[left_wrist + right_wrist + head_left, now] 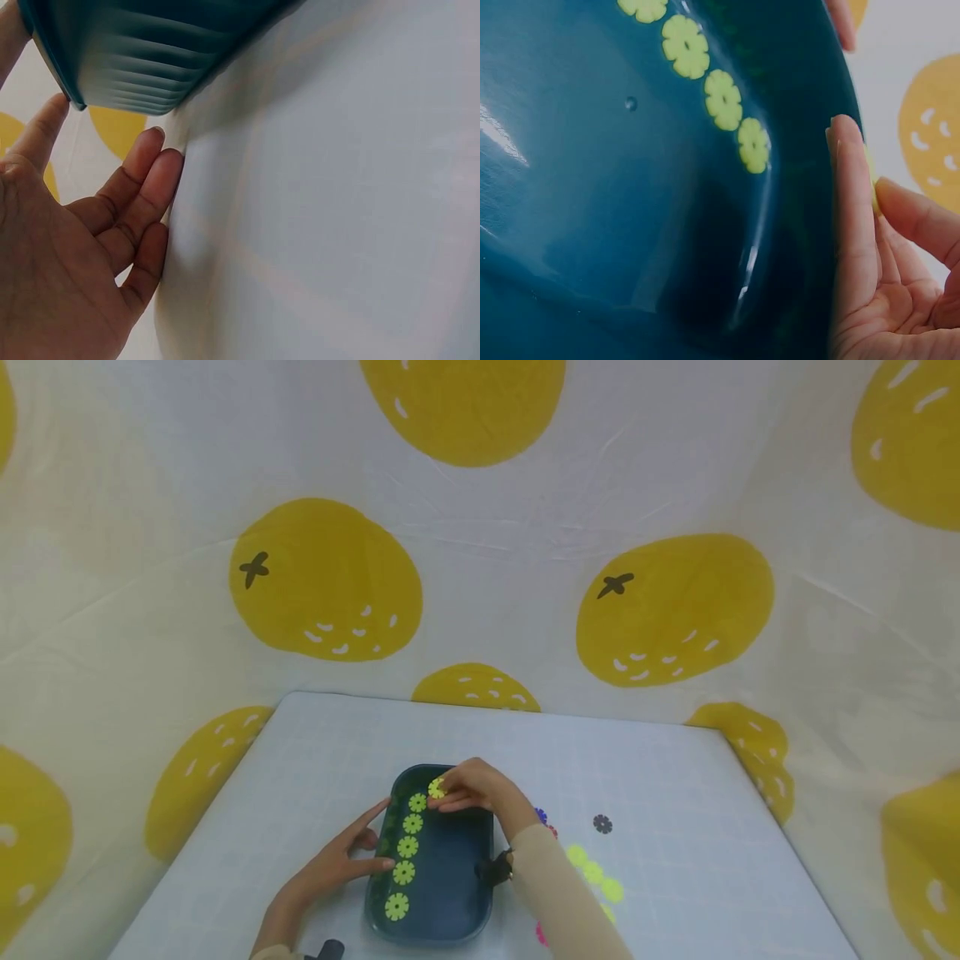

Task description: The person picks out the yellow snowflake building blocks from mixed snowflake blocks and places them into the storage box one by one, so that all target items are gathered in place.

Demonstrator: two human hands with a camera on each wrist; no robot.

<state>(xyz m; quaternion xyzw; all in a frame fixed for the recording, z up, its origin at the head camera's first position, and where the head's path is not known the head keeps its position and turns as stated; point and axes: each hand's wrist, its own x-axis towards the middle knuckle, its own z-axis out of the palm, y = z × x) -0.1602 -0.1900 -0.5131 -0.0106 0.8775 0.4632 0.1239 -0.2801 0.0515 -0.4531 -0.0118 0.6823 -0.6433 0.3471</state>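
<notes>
A dark teal tray with rounded corners lies on the table, and several yellow-green notched plastic discs form a row along its left side. My right hand pinches another yellow-green disc between thumb and fingers over the tray's far end; in the right wrist view only the edge of that disc shows between the fingers. My left hand rests at the tray's left side, thumb and index finger spread and touching the rim. In the left wrist view its other fingers extend loosely beside the tray, holding nothing.
Right of the tray, more yellow-green discs lie on the white table, partly behind the right forearm. A dark grey disc, a blue disc and a pink disc lie there too. A fruit-patterned cloth hangs behind.
</notes>
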